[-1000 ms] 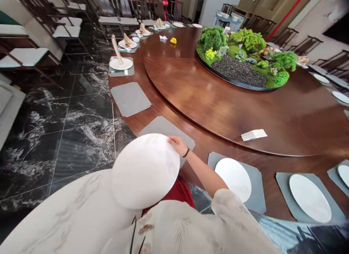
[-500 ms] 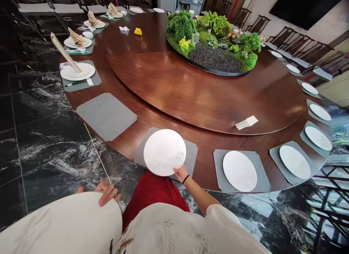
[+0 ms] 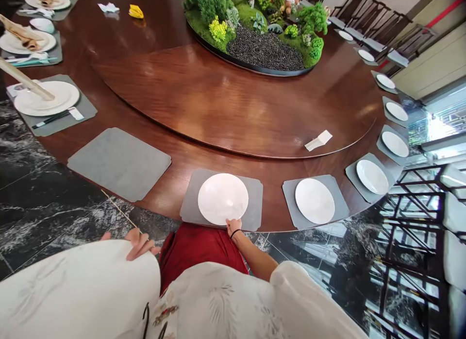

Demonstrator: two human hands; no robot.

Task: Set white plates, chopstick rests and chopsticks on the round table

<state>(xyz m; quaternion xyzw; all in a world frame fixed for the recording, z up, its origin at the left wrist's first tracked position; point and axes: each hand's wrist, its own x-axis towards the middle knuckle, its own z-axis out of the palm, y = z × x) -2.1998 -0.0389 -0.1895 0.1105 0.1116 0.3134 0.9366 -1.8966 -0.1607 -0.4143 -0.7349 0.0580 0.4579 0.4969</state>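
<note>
My right hand pinches the near rim of a round white plate. That plate lies on a grey placemat at the table's front edge. At the lower left, my left hand has its fingers curled over the far rim of a large white plate with grey marbling, close to my body. Whether more plates lie under it is hidden. To the right, another white plate rests on its own placemat. A bare grey placemat lies to the left.
The round wooden table carries a raised turntable with a green moss-and-gravel centrepiece. A folded white paper and a yellow crumpled item lie on it. Plates with folded napkins stand at left; dark chairs at right.
My right hand has lowered the plate onto the placemat and still touches its rim. The view has turned and moved closer to the table. My left hand keeps its hold.
</note>
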